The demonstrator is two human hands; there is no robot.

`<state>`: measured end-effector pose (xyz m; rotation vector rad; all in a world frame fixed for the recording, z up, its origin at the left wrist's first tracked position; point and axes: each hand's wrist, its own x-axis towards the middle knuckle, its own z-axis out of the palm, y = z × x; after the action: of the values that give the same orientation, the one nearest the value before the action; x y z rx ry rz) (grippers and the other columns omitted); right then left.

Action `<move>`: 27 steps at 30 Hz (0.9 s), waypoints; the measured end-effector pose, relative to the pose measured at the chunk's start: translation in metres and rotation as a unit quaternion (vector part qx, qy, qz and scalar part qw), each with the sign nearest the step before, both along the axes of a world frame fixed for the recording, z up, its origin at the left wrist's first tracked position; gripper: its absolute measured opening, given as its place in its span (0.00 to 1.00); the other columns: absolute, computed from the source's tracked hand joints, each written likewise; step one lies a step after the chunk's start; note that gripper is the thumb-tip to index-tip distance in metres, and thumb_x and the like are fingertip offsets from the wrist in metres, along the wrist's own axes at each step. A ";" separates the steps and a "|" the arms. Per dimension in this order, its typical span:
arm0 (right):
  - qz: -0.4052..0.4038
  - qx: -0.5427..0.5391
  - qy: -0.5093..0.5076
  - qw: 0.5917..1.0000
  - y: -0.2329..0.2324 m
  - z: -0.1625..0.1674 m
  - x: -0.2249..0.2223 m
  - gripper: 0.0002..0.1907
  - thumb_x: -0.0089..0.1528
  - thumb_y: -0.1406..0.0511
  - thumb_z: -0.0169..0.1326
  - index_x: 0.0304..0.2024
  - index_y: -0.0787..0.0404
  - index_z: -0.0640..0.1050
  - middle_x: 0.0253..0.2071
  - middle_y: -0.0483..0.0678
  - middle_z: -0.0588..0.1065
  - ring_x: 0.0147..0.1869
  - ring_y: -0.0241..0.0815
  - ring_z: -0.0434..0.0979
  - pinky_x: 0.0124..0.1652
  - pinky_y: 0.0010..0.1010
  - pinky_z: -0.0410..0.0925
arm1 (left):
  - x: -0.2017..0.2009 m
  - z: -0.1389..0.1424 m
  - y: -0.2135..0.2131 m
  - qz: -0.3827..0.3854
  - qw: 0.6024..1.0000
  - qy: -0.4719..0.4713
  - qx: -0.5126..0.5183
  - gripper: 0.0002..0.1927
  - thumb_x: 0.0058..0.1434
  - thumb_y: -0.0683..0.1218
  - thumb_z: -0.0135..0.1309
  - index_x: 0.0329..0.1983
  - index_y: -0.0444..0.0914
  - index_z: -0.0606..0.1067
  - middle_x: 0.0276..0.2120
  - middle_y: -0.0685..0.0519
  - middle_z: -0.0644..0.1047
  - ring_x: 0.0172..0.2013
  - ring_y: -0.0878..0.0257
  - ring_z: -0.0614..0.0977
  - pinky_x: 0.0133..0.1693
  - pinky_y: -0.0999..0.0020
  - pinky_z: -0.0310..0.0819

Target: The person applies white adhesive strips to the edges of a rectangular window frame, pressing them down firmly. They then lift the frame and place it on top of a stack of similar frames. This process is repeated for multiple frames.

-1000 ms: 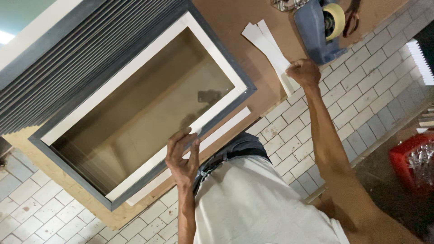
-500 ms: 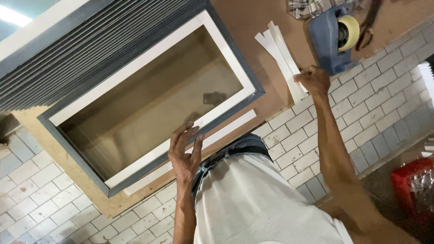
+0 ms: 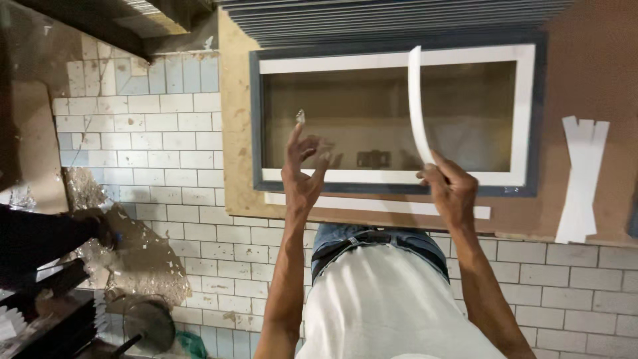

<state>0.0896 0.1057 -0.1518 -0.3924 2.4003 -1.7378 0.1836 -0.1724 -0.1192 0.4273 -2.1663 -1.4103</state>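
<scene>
Your right hand (image 3: pixel 453 189) is closed around the lower end of a long, thin white strip (image 3: pixel 415 106). The fingers wrap it firmly, and the strip rises from your knuckles in a slight bow, crossing the open middle of the grey-blue rectangular frame with white inner border (image 3: pixel 526 113). Your left hand (image 3: pixel 302 174) is half open: thumb and forefinger are pinched together on a tiny pale scrap (image 3: pixel 300 117) at their tips, while the other fingers curl loosely and hold nothing.

The frame lies flat on a brown board (image 3: pixel 601 80), just beyond both sets of fingertips. Another flat white strip (image 3: pixel 372 203) lies on the board directly under your palms, along the frame's near edge. A splayed bundle of white strips (image 3: pixel 581 176) sits well off to the outside of your right hand.

The likely trouble is the strip's free length. Held only at one end, it can flop or twist and touch the frame crookedly. If one face is sticky, which I cannot tell, it could grab wherever it lands first. The scrap at your left fingertips is held so lightly that it could drop into the frame's opening.
</scene>
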 end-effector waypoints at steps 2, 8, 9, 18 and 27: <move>0.043 0.047 0.071 0.995 -0.059 -0.012 0.003 0.20 0.67 0.74 0.52 0.62 0.63 0.76 0.48 0.60 0.79 0.43 0.43 0.84 0.37 0.28 0.79 | 0.007 -0.004 -0.043 0.053 0.998 -0.017 -0.014 0.38 0.65 0.37 0.61 0.75 0.42 0.58 0.52 0.46 0.80 0.54 0.56 0.83 0.53 0.61 0.83; 0.092 0.225 0.245 0.939 -0.199 -0.018 0.036 0.26 0.62 0.73 0.56 0.64 0.68 0.73 0.54 0.64 0.68 0.50 0.57 0.77 0.45 0.41 0.75 | 0.043 -0.023 -0.139 0.095 0.995 -0.030 0.021 0.37 0.66 0.38 0.60 0.75 0.42 0.59 0.49 0.47 0.81 0.51 0.58 0.84 0.53 0.61 0.83; 0.101 0.253 0.279 0.921 -0.217 -0.018 0.041 0.28 0.61 0.72 0.57 0.64 0.69 0.72 0.54 0.65 0.67 0.53 0.60 0.76 0.47 0.43 0.75 | 0.046 -0.030 -0.152 0.093 0.995 -0.034 0.018 0.37 0.65 0.38 0.61 0.75 0.42 0.59 0.50 0.47 0.81 0.52 0.57 0.84 0.52 0.61 0.83; 0.229 0.301 0.125 0.917 -0.314 0.003 0.078 0.39 0.50 0.58 0.73 0.58 0.70 0.73 0.49 0.64 0.70 0.52 0.62 0.73 0.46 0.49 0.71 | -0.004 -0.089 -0.224 0.057 0.996 -0.054 -0.051 0.45 0.61 0.41 0.66 0.76 0.39 0.55 0.58 0.43 0.75 0.59 0.49 0.76 0.61 0.55 0.73; 0.199 0.307 0.220 0.904 -0.313 0.003 0.014 0.30 0.56 0.61 0.68 0.59 0.63 0.77 0.64 0.62 0.69 0.67 0.63 0.67 0.64 0.50 0.64 | -0.080 -0.101 -0.237 -0.025 0.994 -0.038 -0.103 0.54 0.51 0.44 0.71 0.75 0.37 0.52 0.68 0.39 0.63 0.68 0.42 0.64 0.69 0.50 0.57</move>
<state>0.1039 -0.2073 -0.1491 -1.1628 2.7223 -0.7137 0.1035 -0.4090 -0.2199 0.3579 -2.3707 -1.1974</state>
